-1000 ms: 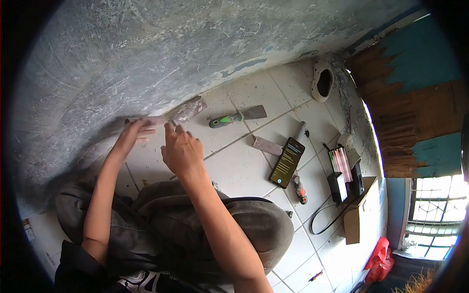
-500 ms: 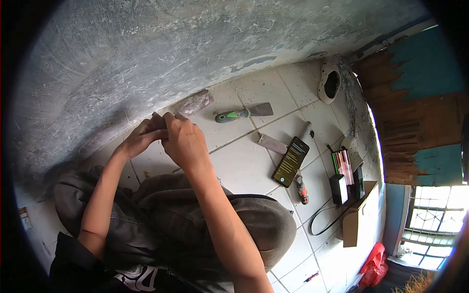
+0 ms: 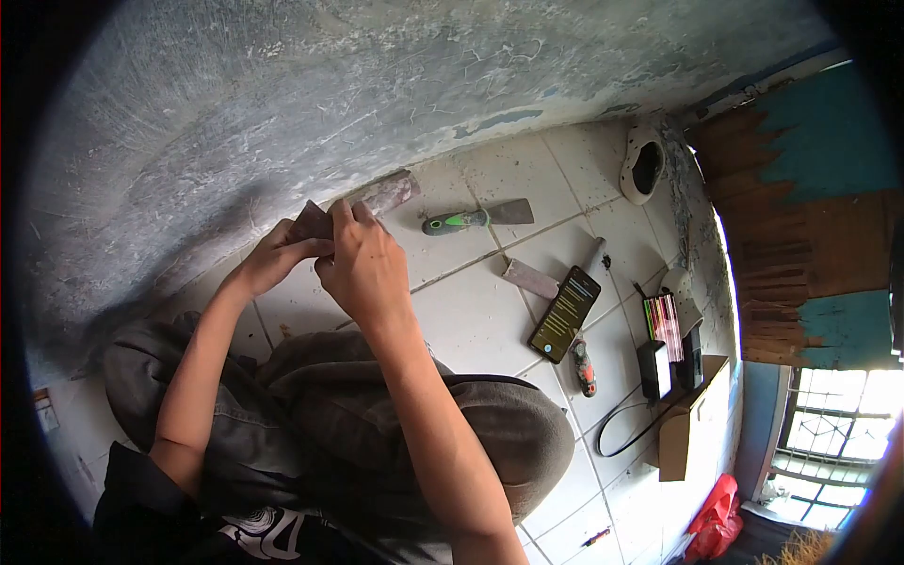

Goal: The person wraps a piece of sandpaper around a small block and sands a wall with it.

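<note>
We see left hand [image 3: 270,261] and right hand [image 3: 365,266], apart moments ago, now together; each grip clamped on brown sandpaper piece [image 3: 312,221], suggesting two-handed control.

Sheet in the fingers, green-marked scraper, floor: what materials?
Sheet: possibly abrasive paper; matte, dull brown, thin-edged.
Scraper: blade looks like dull metal, flat and grey; grey-and-green handle likely plastic or rubber, too small to settle.
Floor: likely glazed ceramic tile; pale, smooth, with grout lines.
</note>
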Demonstrator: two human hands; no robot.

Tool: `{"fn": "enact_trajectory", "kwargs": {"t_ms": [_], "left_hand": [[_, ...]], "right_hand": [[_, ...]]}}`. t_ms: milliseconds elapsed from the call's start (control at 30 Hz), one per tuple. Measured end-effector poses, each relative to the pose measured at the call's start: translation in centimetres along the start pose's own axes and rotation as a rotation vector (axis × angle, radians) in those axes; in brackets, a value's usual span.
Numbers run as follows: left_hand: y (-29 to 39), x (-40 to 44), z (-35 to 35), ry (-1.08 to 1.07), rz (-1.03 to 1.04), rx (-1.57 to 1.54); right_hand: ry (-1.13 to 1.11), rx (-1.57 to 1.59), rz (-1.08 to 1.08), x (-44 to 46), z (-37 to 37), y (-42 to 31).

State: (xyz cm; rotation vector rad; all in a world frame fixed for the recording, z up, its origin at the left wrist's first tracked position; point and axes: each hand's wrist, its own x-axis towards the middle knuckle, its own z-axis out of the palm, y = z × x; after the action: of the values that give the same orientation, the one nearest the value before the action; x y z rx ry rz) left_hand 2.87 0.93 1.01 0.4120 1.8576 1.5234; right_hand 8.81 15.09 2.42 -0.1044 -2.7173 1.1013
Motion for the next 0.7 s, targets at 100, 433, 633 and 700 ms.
{"fn": "enact_trajectory", "kwargs": {"t_ms": [100, 433, 633, 700], "left_hand": [[0.8, -0.3, 0.2, 0.096, -0.073, 0.140], [1.2, -0.5, 0.5, 0.098, -0.064, 0.135], [1.4, -0.6, 0.7, 0.087, -0.012, 0.040], [1.3, -0.6, 0.8, 0.113, -0.028, 0.024]], "right_hand": [[0.014, -0.008, -0.010, 0.1, 0.1, 0.0], [0.008, -0.037, 0.002, 0.1, 0.0, -0.1], [0.026, -0.050, -0.011, 0.1, 0.0, -0.2], [0.024, -0.051, -0.019, 0.0, 0.0, -0.2]]}}
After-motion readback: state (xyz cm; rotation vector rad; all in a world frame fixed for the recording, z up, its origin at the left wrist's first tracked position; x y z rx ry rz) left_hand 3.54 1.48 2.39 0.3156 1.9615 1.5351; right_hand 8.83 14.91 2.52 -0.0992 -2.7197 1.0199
